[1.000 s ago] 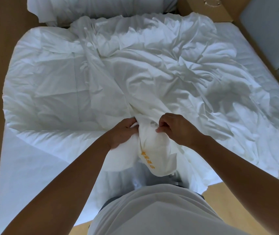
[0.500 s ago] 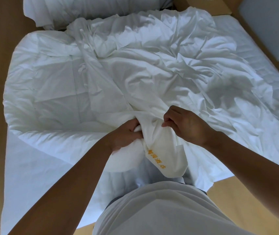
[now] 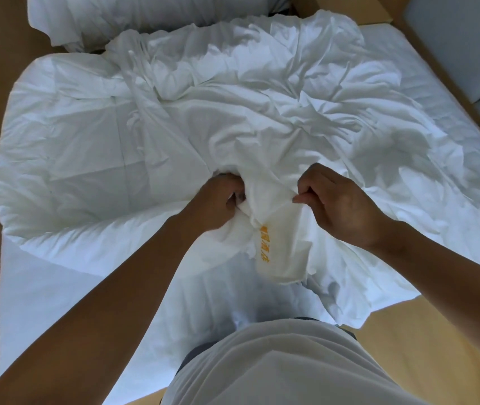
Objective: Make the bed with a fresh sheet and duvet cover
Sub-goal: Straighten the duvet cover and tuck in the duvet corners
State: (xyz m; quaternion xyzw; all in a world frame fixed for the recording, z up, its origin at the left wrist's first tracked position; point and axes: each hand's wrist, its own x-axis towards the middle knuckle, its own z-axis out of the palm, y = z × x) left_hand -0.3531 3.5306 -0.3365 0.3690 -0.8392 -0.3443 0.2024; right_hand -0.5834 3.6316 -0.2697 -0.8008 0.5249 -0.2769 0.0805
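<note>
Cover (image 3: 262,112) corner was gripped by left hand (image 3: 218,200) and pinched by right hand (image 3: 338,206); uneven pulling risked bunching the duvet (image 3: 72,141).

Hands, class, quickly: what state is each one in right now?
Left hand: closed, gripping the bunched duvet cover.
Right hand: closed, pinching the same cover's edge.

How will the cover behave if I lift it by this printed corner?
Probably floppy: the cover lies in deep wrinkles and its corner droops beside the left hand. Likely light: the right hand holds an edge up with just a pinch.
</note>
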